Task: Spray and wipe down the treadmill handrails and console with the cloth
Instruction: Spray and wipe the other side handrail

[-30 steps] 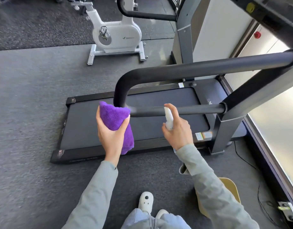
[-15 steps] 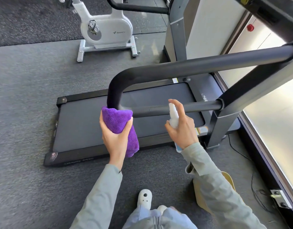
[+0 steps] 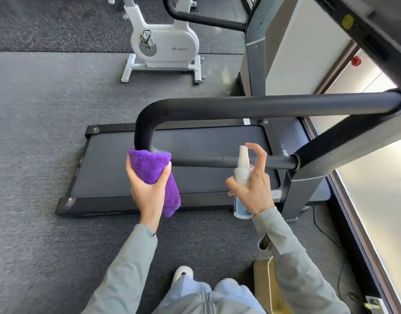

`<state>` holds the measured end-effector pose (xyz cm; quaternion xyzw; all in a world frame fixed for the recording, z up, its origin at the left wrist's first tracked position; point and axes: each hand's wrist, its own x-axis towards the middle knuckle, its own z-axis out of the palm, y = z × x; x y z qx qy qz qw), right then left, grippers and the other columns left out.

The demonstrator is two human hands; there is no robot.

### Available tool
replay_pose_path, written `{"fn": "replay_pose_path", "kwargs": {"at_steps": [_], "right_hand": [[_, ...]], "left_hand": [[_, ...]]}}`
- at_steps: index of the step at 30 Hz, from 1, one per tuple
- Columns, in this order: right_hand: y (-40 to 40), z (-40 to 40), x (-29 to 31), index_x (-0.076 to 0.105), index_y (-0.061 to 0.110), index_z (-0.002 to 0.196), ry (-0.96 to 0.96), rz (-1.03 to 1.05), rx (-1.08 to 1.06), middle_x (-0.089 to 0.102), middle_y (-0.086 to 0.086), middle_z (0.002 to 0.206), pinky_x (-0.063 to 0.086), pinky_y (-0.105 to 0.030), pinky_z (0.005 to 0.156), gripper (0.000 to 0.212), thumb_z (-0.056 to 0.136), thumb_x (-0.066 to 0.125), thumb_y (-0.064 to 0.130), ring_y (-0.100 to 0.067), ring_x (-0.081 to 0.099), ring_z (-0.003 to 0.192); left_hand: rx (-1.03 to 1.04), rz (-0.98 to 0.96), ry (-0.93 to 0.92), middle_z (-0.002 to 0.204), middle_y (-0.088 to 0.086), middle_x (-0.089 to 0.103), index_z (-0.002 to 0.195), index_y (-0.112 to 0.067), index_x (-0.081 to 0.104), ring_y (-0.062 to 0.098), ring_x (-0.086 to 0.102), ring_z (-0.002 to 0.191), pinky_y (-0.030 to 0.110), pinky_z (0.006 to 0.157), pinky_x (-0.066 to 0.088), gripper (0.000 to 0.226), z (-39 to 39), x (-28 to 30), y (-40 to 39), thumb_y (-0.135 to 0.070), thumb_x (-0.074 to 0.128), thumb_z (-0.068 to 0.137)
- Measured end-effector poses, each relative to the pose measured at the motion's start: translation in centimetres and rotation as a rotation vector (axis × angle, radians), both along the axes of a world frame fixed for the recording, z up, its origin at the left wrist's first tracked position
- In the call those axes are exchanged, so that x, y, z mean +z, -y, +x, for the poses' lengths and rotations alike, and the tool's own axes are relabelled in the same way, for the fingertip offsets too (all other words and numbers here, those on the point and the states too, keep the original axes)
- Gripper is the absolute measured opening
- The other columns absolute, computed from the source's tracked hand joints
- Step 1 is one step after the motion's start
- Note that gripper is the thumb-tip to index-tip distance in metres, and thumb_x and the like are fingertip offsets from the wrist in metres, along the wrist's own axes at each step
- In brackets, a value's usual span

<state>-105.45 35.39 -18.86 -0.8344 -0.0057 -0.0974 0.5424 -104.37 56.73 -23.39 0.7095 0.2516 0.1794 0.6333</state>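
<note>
A black looped handrail (image 3: 240, 107) bends round over the treadmill deck (image 3: 118, 168) and joins a grey upright (image 3: 301, 189). My left hand (image 3: 147, 191) grips a folded purple cloth (image 3: 152, 166), whose top touches the rail's bend. My right hand (image 3: 253, 189) holds a small white spray bottle (image 3: 242, 175) upright just in front of the lower rail bar (image 3: 217, 162), with the forefinger lifted above the nozzle. The console is only partly visible at the top right corner.
A white exercise bike (image 3: 163, 46) stands on the grey carpet beyond the treadmill. A second machine's upright (image 3: 256, 48) rises behind the rail. A tan object (image 3: 265, 282) sits by my right leg, and a cable (image 3: 330, 236) trails along the window side.
The bottle has tilted more upright and my forefinger has come up off the nozzle. The cloth stays against the rail's bend. My view has shifted slightly.
</note>
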Motion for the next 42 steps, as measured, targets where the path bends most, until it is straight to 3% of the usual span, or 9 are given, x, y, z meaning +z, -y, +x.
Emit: {"fn": "replay_pose_path", "kwargs": {"at_steps": [3, 6, 8, 10, 13, 21, 28, 36, 42], "right_hand": [[1.0, 0.6, -0.4, 0.031, 0.044, 0.121, -0.020, -0.045, 0.014, 0.057, -0.006, 0.060, 0.052, -0.022, 0.064, 0.073, 0.073, 0.061, -0.002, -0.025, 0.058, 0.054], [1.3, 0.8, -0.9, 0.033, 0.050, 0.121, -0.052, -0.058, 0.060, 0.053, 0.007, 0.056, 0.059, -0.035, 0.059, 0.075, 0.074, 0.060, -0.002, -0.014, 0.054, 0.050], [1.4, 1.0, -1.3, 0.035, 0.049, 0.121, -0.056, -0.087, 0.067, 0.051, 0.007, 0.053, 0.057, -0.031, 0.052, 0.072, 0.074, 0.060, 0.000, -0.017, 0.056, 0.046], [1.5, 1.3, -1.8, 0.037, 0.042, 0.122, -0.060, -0.099, 0.049, 0.052, 0.002, 0.052, 0.049, -0.017, 0.044, 0.067, 0.073, 0.059, 0.002, -0.021, 0.055, 0.046], [1.4, 1.7, -2.5, 0.039, 0.037, 0.121, -0.055, -0.150, 0.037, 0.050, -0.002, 0.051, 0.039, -0.007, 0.048, 0.063, 0.073, 0.059, 0.002, -0.020, 0.052, 0.050], [1.8, 2.0, -4.2, 0.037, 0.043, 0.116, -0.093, -0.197, -0.048, 0.036, 0.010, 0.054, 0.030, -0.012, 0.053, 0.067, 0.072, 0.062, 0.000, -0.011, 0.040, 0.052], [4.0, 1.3, -3.9, 0.037, 0.038, 0.123, -0.077, -0.259, -0.069, 0.039, 0.009, 0.054, 0.032, -0.022, 0.054, 0.069, 0.070, 0.061, 0.000, -0.014, 0.046, 0.053], [8.6, 0.1, -3.9, 0.045, 0.026, 0.129, -0.074, -0.303, -0.113, 0.047, -0.001, 0.058, 0.039, -0.034, 0.061, 0.065, 0.072, 0.062, 0.000, -0.021, 0.047, 0.055], [10.1, 0.0, -4.0, 0.048, 0.021, 0.128, -0.068, -0.246, -0.202, 0.046, 0.005, 0.063, 0.044, -0.038, 0.064, 0.060, 0.075, 0.063, -0.001, -0.026, 0.047, 0.060]], "left_hand": [[0.039, 0.003, -0.005, 0.114, -0.039, 0.052, 0.140, -0.047, 0.033, -0.007, 0.056, 0.105, 0.019, 0.090, 0.040, 0.092, 0.2, -0.1, 0.6, -0.055, 0.080, 0.062], [0.064, 0.020, -0.015, 0.115, -0.037, 0.053, 0.140, -0.049, 0.033, -0.013, 0.054, 0.102, 0.018, 0.091, 0.039, 0.090, 0.3, -0.1, 0.9, -0.052, 0.081, 0.065], [0.079, 0.025, -0.014, 0.120, -0.030, 0.055, 0.140, -0.048, 0.033, -0.006, 0.056, 0.106, 0.021, 0.094, 0.040, 0.089, 0.3, -0.1, 1.1, -0.051, 0.082, 0.065], [0.093, 0.030, -0.009, 0.123, -0.024, 0.056, 0.141, -0.048, 0.033, 0.001, 0.057, 0.110, 0.024, 0.096, 0.041, 0.090, 0.2, -0.1, 1.3, -0.052, 0.081, 0.064], [0.096, 0.027, -0.008, 0.125, -0.022, 0.056, 0.140, -0.049, 0.032, 0.004, 0.057, 0.111, 0.026, 0.097, 0.042, 0.091, 0.3, -0.2, 1.4, -0.054, 0.080, 0.063], [0.102, 0.039, -0.003, 0.119, -0.033, 0.053, 0.141, -0.046, 0.033, -0.015, 0.053, 0.105, 0.024, 0.097, 0.041, 0.092, 0.4, -0.4, 1.4, -0.054, 0.081, 0.063], [0.130, 0.081, -0.014, 0.138, -0.013, 0.051, 0.146, -0.041, 0.027, 0.009, 0.053, 0.122, 0.040, 0.109, 0.040, 0.095, 0.1, 0.0, 2.8, -0.051, 0.081, 0.068], [0.127, 0.113, -0.016, 0.134, -0.015, 0.053, 0.143, -0.044, 0.030, 0.007, 0.054, 0.120, 0.038, 0.107, 0.041, 0.093, -1.3, 0.0, 6.0, -0.053, 0.081, 0.066], [0.103, 0.108, 0.000, 0.135, -0.015, 0.053, 0.143, -0.041, 0.030, 0.008, 0.055, 0.120, 0.040, 0.106, 0.042, 0.092, -1.4, 0.6, 8.2, -0.053, 0.081, 0.067]]}}
